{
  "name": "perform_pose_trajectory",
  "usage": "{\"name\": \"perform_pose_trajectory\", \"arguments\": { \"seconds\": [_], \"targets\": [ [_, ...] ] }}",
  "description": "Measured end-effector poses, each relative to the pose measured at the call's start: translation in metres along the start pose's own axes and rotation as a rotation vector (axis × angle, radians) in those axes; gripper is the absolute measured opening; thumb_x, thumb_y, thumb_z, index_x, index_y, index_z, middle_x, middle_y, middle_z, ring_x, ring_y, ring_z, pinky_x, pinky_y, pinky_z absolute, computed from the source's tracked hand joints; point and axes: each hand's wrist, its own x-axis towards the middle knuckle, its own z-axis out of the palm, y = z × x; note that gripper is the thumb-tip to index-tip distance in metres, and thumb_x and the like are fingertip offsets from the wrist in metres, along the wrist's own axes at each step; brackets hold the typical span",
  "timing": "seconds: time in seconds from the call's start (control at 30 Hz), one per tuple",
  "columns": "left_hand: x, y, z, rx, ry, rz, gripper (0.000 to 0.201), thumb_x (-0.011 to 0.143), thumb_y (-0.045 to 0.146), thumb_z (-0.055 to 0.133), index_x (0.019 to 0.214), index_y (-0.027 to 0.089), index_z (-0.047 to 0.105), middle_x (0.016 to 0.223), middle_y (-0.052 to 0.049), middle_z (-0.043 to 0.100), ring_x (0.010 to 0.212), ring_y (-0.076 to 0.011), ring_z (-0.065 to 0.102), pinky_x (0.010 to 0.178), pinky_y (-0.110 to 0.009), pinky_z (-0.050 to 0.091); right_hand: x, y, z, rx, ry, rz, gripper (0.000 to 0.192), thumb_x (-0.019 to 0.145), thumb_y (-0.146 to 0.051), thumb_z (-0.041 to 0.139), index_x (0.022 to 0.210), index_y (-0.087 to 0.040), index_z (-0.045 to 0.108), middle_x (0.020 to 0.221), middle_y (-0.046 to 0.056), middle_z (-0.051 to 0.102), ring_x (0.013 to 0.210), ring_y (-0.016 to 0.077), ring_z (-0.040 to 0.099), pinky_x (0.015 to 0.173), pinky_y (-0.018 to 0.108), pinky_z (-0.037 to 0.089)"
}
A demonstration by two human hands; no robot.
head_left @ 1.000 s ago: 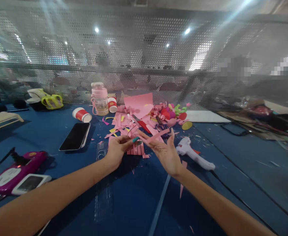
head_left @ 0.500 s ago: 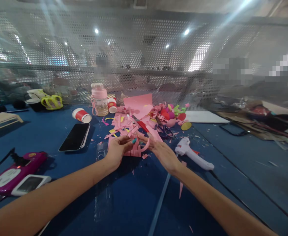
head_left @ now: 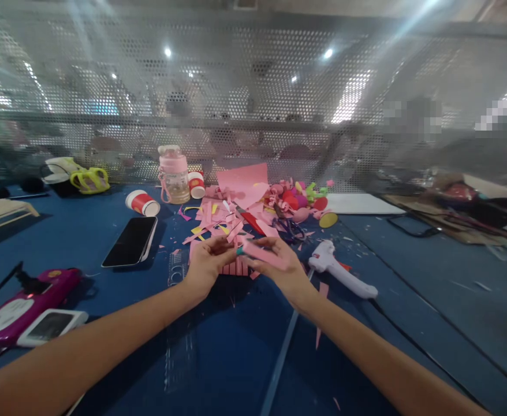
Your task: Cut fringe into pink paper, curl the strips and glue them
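Observation:
A pink paper strip point(head_left: 265, 255) stretches between my two hands above the scraps. My left hand point(head_left: 205, 270) pinches its left end between thumb and fingers, with a teal nail showing. Around the strip's right part, the bent fingers of my right hand point(head_left: 289, 276) close; its outer end is slightly blurred. Beneath the hands lies a pink paper piece point(head_left: 235, 268) with cut slits, partly hidden. Just beyond them, red-handled scissors point(head_left: 252, 222) rest on a heap of pink paper scraps point(head_left: 210, 215).
A white glue gun point(head_left: 342, 274) lies to the right, its cable running toward me. On the left are a phone point(head_left: 131, 241), a magenta power strip point(head_left: 41, 300) and a tipped paper cup point(head_left: 142, 203). Behind stand a pink-topped bottle point(head_left: 174, 178) and a perforated metal screen point(head_left: 245, 138).
The pink strip was curled in a loop between my hands; now it lies straighter across my right fingers. My right fingers have bent inward from a stretched pose. My left hand has barely moved.

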Motion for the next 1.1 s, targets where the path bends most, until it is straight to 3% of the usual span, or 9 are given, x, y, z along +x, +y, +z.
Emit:
{"name": "perform_pose_trajectory", "arguments": {
  "seconds": [0.1, 0.2, 0.37, 0.57, 0.67, 0.8, 1.1],
  "targets": [
    [0.000, 0.000, 0.000, -0.004, 0.026, -0.004, 0.034, 0.043, 0.016, 0.079, 0.071, 0.014, 0.060, 0.065, 0.002, 0.065, 0.061, -0.0099, 0.061, 0.059, -0.020, 0.050, -0.001, 0.003, 0.005, -0.017, -0.171, 0.076, 0.040, 0.049, -0.026, 0.077, 0.084, -0.017, 0.060, 0.082, 0.004, 0.064, 0.074, 0.0167, 0.061, 0.068, 0.031, 0.051],
    [-0.002, 0.001, 0.001, 0.007, 0.018, -0.031, 0.035, 0.044, 0.017, 0.079, 0.073, 0.014, 0.059, 0.065, 0.001, 0.065, 0.058, -0.0106, 0.061, 0.050, -0.019, 0.049, -0.002, 0.007, 0.007, 0.014, -0.234, 0.127, 0.033, 0.054, -0.030, 0.075, 0.080, -0.017, 0.060, 0.075, 0.002, 0.065, 0.070, 0.0164, 0.063, 0.071, 0.032, 0.051],
    [-0.003, 0.003, 0.001, -0.030, -0.082, -0.011, 0.032, 0.051, 0.020, 0.077, 0.078, 0.013, 0.061, 0.069, -0.001, 0.066, 0.062, -0.0121, 0.063, 0.058, -0.022, 0.051, -0.002, 0.008, 0.005, -0.070, -0.210, 0.153, 0.029, 0.059, -0.039, 0.070, 0.067, -0.016, 0.055, 0.059, -0.001, 0.061, 0.050, 0.0117, 0.059, 0.054, 0.026, 0.050],
    [0.000, 0.006, 0.000, -0.065, -0.047, 0.007, 0.038, 0.056, 0.024, 0.075, 0.089, 0.015, 0.060, 0.078, -0.001, 0.066, 0.069, -0.0160, 0.064, 0.065, -0.030, 0.053, -0.003, 0.011, 0.005, -0.135, -0.267, 0.062, 0.024, 0.068, -0.036, 0.064, 0.081, -0.017, 0.056, 0.065, 0.000, 0.060, 0.051, 0.0096, 0.054, 0.050, 0.023, 0.046],
    [0.001, 0.007, 0.001, -0.048, 0.023, 0.016, 0.036, 0.052, 0.025, 0.076, 0.084, 0.014, 0.062, 0.078, -0.003, 0.067, 0.070, -0.0166, 0.064, 0.066, -0.030, 0.052, -0.004, 0.012, 0.005, -0.169, -0.298, 0.046, 0.024, 0.070, -0.036, 0.061, 0.083, -0.017, 0.059, 0.068, 0.001, 0.060, 0.053, 0.0106, 0.054, 0.052, 0.025, 0.046],
    [0.003, 0.006, 0.000, 0.049, 0.082, 0.059, 0.030, 0.050, 0.026, 0.076, 0.075, 0.012, 0.065, 0.069, -0.001, 0.066, 0.061, -0.0109, 0.059, 0.060, -0.023, 0.048, -0.005, 0.009, 0.007, -0.197, -0.334, 0.050, 0.023, 0.070, -0.038, 0.061, 0.076, -0.016, 0.060, 0.067, 0.000, 0.058, 0.053, 0.0102, 0.052, 0.052, 0.024, 0.045],
    [-0.001, 0.007, 0.001, 0.120, 0.052, 0.056, 0.020, 0.052, 0.027, 0.075, 0.063, 0.013, 0.066, 0.059, 0.000, 0.064, 0.056, -0.0092, 0.057, 0.056, -0.020, 0.044, -0.008, 0.010, 0.007, -0.290, -0.273, 0.010, 0.031, 0.065, -0.045, 0.063, 0.062, -0.016, 0.055, 0.055, -0.002, 0.050, 0.049, 0.0098, 0.049, 0.048, 0.023, 0.041]
  ]
}}
